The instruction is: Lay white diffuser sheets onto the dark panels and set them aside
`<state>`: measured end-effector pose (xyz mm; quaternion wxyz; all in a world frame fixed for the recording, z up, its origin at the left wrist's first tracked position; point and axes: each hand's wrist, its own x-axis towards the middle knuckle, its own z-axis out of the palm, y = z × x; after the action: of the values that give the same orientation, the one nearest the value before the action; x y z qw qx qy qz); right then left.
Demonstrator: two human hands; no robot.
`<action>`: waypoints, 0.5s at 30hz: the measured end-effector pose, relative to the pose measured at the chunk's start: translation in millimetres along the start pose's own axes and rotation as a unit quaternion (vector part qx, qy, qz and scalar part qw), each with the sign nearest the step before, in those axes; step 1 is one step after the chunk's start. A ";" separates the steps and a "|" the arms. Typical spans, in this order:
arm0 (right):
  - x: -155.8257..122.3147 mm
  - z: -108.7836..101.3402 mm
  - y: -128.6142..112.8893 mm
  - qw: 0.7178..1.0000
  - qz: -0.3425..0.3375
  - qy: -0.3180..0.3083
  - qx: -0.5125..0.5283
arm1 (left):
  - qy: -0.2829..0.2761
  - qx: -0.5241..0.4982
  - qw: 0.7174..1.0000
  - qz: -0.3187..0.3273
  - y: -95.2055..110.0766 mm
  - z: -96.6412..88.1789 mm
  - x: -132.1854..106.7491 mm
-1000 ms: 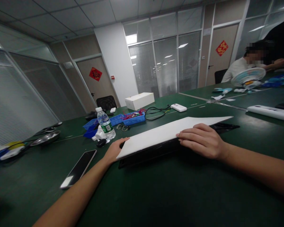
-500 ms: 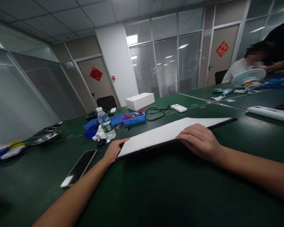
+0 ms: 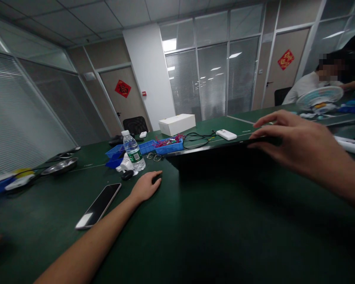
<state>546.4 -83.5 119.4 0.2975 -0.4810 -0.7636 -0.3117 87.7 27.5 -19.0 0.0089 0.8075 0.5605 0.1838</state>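
Observation:
My right hand [image 3: 296,142] grips the near edge of a thin flat board [image 3: 213,157], fingers over the top and thumb beneath. The board is tipped up off the green table [image 3: 195,228], so I see it edge-on with its dark underside toward me. My left hand [image 3: 144,186] lies flat on the table by the board's left corner, holding nothing. A small dark object [image 3: 126,175] sits just left of its fingertips.
A phone [image 3: 99,205] lies beside my left forearm. Behind it stand a water bottle [image 3: 132,152], blue trays [image 3: 165,148], glasses [image 3: 155,157], a white box [image 3: 177,124] and a white power bank [image 3: 226,135]. A person [image 3: 304,85] sits far right behind a fan [image 3: 319,96].
The board lay flat with its white face up; my right hand has lifted its near edge high. My left hand has let go of the corner and rests on the table.

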 end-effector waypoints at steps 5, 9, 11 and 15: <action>1.5 -17.0 42.3 0.993 0.053 -0.041 -0.102 | -0.009 -0.010 1.000 0.006 -2.4 0.7 0.7; -4.0 -19.9 86.0 0.972 0.134 -0.106 -0.161 | -0.006 -0.019 1.000 0.004 2.3 0.0 1.7; -7.3 -19.5 104.9 0.965 0.152 -0.121 -0.178 | -0.006 -0.021 1.000 0.002 5.1 -0.3 2.2; -10.7 -17.6 125.4 0.960 0.188 -0.121 -0.169 | -0.013 -0.023 1.000 -0.003 8.5 -0.9 3.2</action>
<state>668.3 -59.7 146.2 0.1706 -0.6935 -0.6255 -0.3140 96.1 27.1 -15.5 0.0355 0.8075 0.5585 0.1863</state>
